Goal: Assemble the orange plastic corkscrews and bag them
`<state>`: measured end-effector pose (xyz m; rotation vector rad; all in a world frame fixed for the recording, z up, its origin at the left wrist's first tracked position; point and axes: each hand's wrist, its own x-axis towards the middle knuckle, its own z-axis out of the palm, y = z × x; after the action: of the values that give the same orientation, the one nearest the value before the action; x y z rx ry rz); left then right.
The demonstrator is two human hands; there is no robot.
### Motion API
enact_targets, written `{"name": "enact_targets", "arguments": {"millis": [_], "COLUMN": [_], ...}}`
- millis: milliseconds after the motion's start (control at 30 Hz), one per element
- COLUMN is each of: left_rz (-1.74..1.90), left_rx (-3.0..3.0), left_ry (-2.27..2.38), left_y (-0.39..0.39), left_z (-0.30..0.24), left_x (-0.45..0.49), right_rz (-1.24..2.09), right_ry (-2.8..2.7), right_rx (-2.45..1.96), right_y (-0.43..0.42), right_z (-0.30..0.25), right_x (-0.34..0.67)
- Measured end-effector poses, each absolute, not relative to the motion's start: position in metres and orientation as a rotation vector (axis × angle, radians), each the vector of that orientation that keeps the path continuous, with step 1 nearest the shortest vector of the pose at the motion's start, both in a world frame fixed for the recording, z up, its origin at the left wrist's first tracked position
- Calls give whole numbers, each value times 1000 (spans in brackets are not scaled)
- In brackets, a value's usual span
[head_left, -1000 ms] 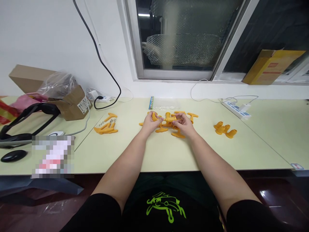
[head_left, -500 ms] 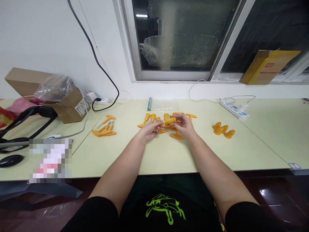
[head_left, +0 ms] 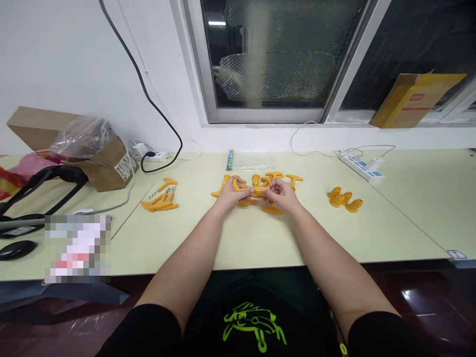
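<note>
My left hand [head_left: 232, 193] and my right hand [head_left: 281, 194] meet at the middle of the pale table [head_left: 260, 238], both closed on one small orange plastic part [head_left: 256, 189] held between their fingertips. The left fingers also curl round a curved orange piece [head_left: 238, 185]. Around and behind the hands lies a loose pile of orange parts [head_left: 275, 177]. Some of them are T-shaped.
A second group of orange parts with small springs [head_left: 160, 200] lies to the left, and a cluster of orange caps [head_left: 344, 199] to the right. A cardboard box [head_left: 100, 158], black cable [head_left: 156, 106], headset and mouse [head_left: 17, 249] sit at left. A power strip [head_left: 362, 167] lies at right.
Both hands stayed together over the orange pile, shifting slightly. The left fingers now wrap a curved orange piece, and the held part sits lower between the fingertips.
</note>
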<state>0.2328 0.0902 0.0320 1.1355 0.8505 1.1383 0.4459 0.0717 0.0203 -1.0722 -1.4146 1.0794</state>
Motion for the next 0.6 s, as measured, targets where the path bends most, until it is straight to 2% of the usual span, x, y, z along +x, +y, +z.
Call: {"name": "enact_targets", "arguments": {"millis": [133, 333, 600], "left_rz": [1182, 1156, 1226], "left_rx": [1445, 1585, 1308], "left_ry": [836, 829, 872], "left_y": [88, 83, 90], "left_z": [34, 36, 35], "left_x": [231, 233, 236], "right_rz": [1188, 1109, 1087], "right_ry": [-1356, -1435, -1436], "right_rx": [-1198, -1262, -850], "right_y": [71, 73, 70], "right_z": [25, 19, 24], "right_x": [444, 447, 440]}}
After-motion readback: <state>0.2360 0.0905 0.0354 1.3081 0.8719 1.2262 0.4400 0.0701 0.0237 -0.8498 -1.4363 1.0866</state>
